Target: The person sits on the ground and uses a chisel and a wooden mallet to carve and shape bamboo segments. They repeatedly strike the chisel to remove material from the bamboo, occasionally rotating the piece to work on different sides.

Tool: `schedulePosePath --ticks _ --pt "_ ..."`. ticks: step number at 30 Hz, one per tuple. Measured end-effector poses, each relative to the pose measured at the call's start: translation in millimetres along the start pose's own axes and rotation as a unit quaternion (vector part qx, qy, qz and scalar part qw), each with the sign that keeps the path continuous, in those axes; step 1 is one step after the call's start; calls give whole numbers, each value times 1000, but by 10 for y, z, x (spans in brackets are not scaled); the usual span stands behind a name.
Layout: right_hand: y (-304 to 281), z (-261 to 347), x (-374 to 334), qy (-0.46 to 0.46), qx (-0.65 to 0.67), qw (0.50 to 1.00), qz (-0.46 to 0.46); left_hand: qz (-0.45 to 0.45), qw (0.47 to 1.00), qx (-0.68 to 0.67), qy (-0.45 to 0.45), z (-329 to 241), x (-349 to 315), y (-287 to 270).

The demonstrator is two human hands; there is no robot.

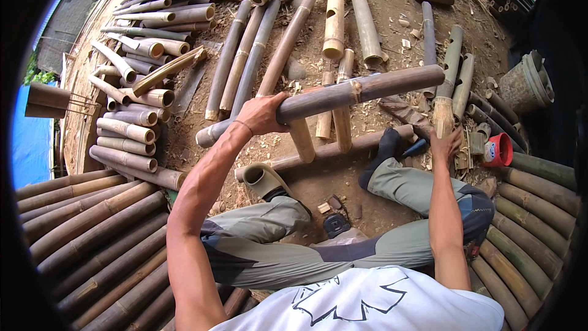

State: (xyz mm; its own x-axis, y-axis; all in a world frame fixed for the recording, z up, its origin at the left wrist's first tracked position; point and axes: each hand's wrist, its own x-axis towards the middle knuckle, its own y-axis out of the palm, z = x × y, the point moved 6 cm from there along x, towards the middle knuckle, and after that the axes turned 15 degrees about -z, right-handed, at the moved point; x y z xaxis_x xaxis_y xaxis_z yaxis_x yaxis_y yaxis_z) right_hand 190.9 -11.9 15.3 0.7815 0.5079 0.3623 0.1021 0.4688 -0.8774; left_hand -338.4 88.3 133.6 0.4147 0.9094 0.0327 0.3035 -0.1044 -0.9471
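Note:
My left hand [263, 113] is wrapped round a thick dark bamboo pole [392, 84], near its left part. The pole lies slantwise in front of me, its right end higher, above a low wooden rack with upright pegs [302, 140]. Down by my right foot, my right hand [446, 144] is closed at the near end of a slotted bamboo tube [443, 110], whose near part is pale and shaved. Just left of that hand, a dark blue handle [415, 148] sticks out beside my foot; what it belongs to is hidden.
Cut bamboo tubes [125, 129] are stacked at the left, and several more [236, 61] lie ahead on dirt with shavings. A red cup [498, 149] and a grey bucket [528, 83] stand at the right. A short bamboo tube [260, 178] lies near my left foot. Bamboo slats [98, 239] flank me.

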Motion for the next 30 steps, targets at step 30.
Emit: schedulePosePath --ticks 30 --pt "-2106 895 -2278 299 450 469 699 25 998 -51 -12 61 39 94"
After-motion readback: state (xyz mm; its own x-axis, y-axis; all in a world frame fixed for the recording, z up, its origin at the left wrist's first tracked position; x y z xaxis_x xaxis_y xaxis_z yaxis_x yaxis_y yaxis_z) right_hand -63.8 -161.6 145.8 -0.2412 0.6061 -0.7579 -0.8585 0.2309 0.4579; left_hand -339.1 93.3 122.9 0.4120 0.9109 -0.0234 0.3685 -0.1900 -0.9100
